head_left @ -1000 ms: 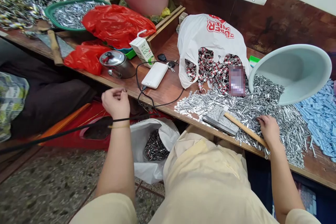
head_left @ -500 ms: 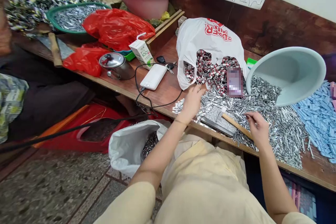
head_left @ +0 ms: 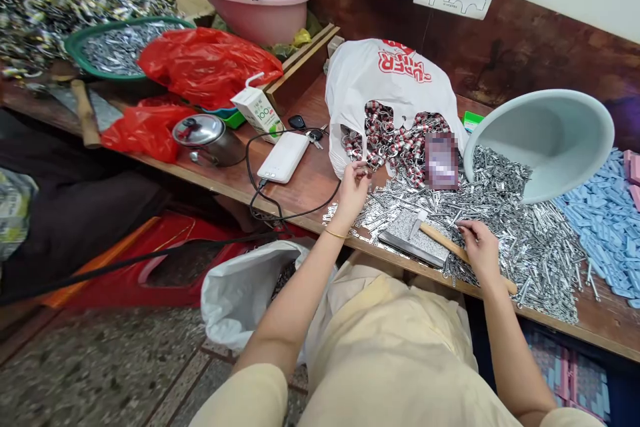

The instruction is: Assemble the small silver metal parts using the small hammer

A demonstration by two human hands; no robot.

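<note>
My left hand [head_left: 354, 192] is at the mouth of a white plastic bag [head_left: 345, 93], fingers curled together; whatever they pinch is too small to make out. Small red-and-silver metal pieces [head_left: 380, 130] fill the bag's opening. My right hand [head_left: 483, 252] is closed over the silver heap, thumb and fingertips pinching a small metal piece [head_left: 459, 222]. Beneath that hand lies a hammer [head_left: 443, 240] with a wooden handle. Its head rests on a speckled grey block [head_left: 403, 230], beside a dark metal bar [head_left: 410, 248]. Loose silver metal parts [head_left: 543, 253] spread around both.
A pale grey basin [head_left: 575, 140] leans on the silver heap, with blue pieces [head_left: 600, 213] to its right. Leftward are a white power bank [head_left: 283, 157] with a cable, a drink carton [head_left: 259, 110] and a metal mug [head_left: 213, 140]. An open white sack [head_left: 225, 293] stands below the table edge.
My left hand has drawn slightly back from the bag opening, its fingers now curled together. My right hand has shifted a little left, uncovering the hammer handle's end. The view has shifted slightly.
</note>
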